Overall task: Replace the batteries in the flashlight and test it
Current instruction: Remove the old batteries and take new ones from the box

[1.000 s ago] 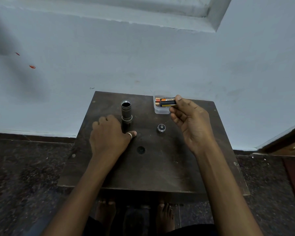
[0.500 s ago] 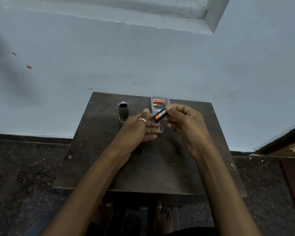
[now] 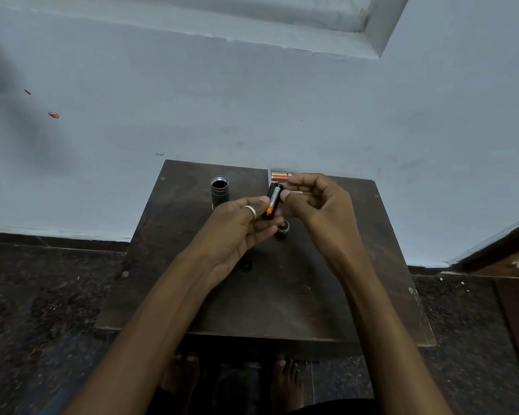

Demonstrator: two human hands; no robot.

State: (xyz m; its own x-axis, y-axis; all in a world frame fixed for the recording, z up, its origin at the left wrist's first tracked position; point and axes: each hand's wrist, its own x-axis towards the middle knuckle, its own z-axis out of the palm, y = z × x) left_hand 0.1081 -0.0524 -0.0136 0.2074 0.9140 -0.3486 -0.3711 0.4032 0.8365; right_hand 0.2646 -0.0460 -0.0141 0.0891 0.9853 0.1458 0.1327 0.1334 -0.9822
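The battery is held in the air between both hands, above the far middle of the surface. Its long axis runs from about 7 o'clock up to 1 o'clock, orange end low and black end high. Which end is positive cannot be made out.

The left hand cups the lower end, thumb against the battery's left side and fingers curled under it. The right hand pinches the upper part between thumb and curled fingers. Both hands are gripping the one battery.

The flashlight body stands upright on the surface with its open mouth facing up, at about 10 o'clock from the battery and apart from it. The left hand is the nearer one, its knuckles just beside the body's base. The right hand lies across at 3 o'clock.

My judgement is that the coming move turns on this: the battery must travel toward 10 o'clock and come fully upright over the mouth, with the correct end down.

The tail cap sits on the surface just under the hands. At 12 o'clock a spare battery lies in a tray whose edges are hard to see — mostly hidden behind the right hand.
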